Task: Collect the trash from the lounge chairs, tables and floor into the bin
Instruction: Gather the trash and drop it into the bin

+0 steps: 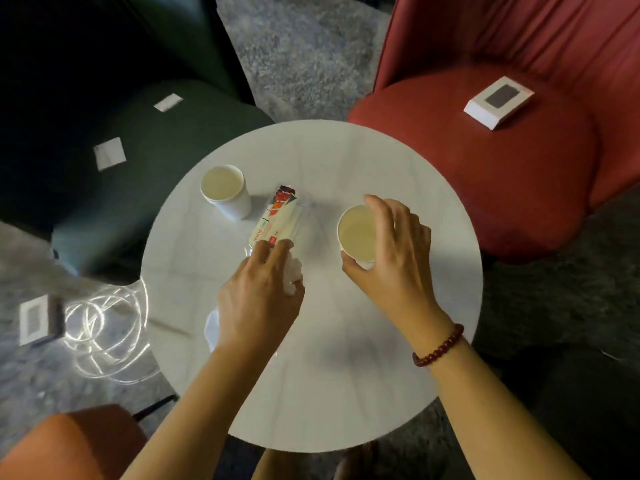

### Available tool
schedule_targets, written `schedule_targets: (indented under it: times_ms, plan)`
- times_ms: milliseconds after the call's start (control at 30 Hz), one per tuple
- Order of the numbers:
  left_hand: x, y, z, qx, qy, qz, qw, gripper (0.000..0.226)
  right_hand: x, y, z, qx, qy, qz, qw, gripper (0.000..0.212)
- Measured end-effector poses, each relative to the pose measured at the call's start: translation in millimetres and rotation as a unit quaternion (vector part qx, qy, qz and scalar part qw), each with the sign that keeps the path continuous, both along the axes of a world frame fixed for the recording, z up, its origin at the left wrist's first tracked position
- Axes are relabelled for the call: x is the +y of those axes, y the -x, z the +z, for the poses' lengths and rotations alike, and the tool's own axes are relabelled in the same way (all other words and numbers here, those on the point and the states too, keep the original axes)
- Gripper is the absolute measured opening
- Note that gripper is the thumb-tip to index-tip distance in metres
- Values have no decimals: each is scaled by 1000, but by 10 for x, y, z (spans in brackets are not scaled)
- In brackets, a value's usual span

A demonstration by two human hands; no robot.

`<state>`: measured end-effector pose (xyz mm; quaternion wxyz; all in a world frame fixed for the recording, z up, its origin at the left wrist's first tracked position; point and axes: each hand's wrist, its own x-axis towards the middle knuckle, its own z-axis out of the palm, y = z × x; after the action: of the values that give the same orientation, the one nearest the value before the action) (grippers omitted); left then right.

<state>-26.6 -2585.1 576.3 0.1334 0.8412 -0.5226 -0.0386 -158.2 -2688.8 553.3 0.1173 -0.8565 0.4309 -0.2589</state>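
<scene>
Right grip (384,251) wrapped around a paper cup (356,237) near the desk (346,393) centre; left grip (259,296) clutching crumpled tissue (294,275), fingertips touching a wrapper (277,216).

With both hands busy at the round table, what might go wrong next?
1. The right hand grips a cup that may hold liquid; tipping could spill it on the table.
2. The left hand, already clutching tissue, reaches the wrapper and may drop either.
</scene>
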Motion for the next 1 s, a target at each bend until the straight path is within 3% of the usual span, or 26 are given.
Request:
schedule_targets:
  times_ms: [267,533,800,1000]
  plan:
    - [-89,-864,261,5,26,108,994,45,-144,-1019,439,-31,20,66,997,82]
    - [-257,-1680,56,44,-30,108,993,55,-295,-2176,308,-2,-3,88,996,80]
    - [-412,-1979,-303,94,-66,67,991,65,-278,-2438,-184,92,-72,79,990,76]
    - [-430,-2031,-469,121,-102,56,986,69,-268,-2451,-305,85,-105,75,988,73]
